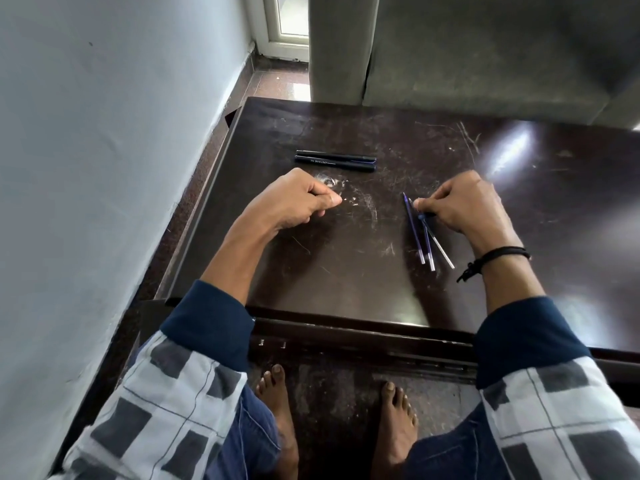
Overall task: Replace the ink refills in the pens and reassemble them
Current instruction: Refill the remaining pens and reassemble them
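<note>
Dark brown table [346, 278], top heavily scratched and glossy, glare patch toward the right side. Pale wall [104, 133] ran along the left; grey sofa [485, 53] stood just beyond the far edge.

Two black pens [335, 159] lay side by side, touching, toward the far middle of the table, both assembled as far as could be seen. Well apart from either hand.

Three refills [420, 237] lay on the table right of centre, thin clear tubes with blue ink, close at the far ends and fanning out toward the person.

Left hand [294, 199] rested on the tabletop, fingers curled into a loose fist, thumb against the forefinger. Nothing seen in it.

Right hand [464, 202] sat on the table just beside the refills, fingers curled, thumb and fingertips pinching at their far ends. Which of the three it gripped could not be told. Black cord wristband [498, 255] on that wrist.

Sleeves navy at the cuff, grey-and-white check above. Bare feet [277, 410] on the dark floor under the near edge.
</note>
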{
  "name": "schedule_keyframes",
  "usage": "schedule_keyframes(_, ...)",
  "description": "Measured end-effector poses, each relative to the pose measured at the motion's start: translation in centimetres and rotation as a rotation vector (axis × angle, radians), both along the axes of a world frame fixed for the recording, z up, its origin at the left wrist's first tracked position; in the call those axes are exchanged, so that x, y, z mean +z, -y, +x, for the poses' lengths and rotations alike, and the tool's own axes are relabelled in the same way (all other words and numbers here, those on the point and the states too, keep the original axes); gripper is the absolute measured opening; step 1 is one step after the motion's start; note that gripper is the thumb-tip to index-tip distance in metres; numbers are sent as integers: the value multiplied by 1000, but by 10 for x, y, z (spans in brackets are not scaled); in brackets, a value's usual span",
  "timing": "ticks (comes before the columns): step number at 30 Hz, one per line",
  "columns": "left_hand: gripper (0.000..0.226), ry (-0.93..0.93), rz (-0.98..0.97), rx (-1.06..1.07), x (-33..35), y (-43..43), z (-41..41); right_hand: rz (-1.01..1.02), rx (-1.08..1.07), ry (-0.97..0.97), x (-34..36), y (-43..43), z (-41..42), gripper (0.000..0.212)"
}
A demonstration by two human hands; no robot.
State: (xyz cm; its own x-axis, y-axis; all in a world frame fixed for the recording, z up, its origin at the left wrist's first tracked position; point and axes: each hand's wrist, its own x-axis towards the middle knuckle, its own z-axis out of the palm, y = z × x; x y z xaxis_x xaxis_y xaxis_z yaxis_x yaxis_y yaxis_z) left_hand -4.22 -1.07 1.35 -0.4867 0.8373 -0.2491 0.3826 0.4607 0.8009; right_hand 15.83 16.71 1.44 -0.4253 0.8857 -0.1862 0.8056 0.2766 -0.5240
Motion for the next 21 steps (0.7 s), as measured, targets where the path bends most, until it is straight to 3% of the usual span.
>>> schedule_keyframes(5, 19, -19, 48, 20, 8, 7, -11, 21, 9, -99, 7, 1, 0, 17)
schedule_keyframes(10, 20, -25, 238, 209, 17, 20, -26, -254, 128, -232, 6, 12, -15, 16)
schedule_keyframes(14, 19, -25, 302, 320, 24, 26, -30, -333, 331, -173, 1, 44, -34, 16)
schedule_keyframes(17, 18, -35, 302, 332, 25, 28, -31, -159, 287, -127, 0, 46, -35, 17)
schedule_keyframes(21, 16, -38, 309, 358, 23, 28, -32, 186, -73, -25, 17, 8, 2, 13)
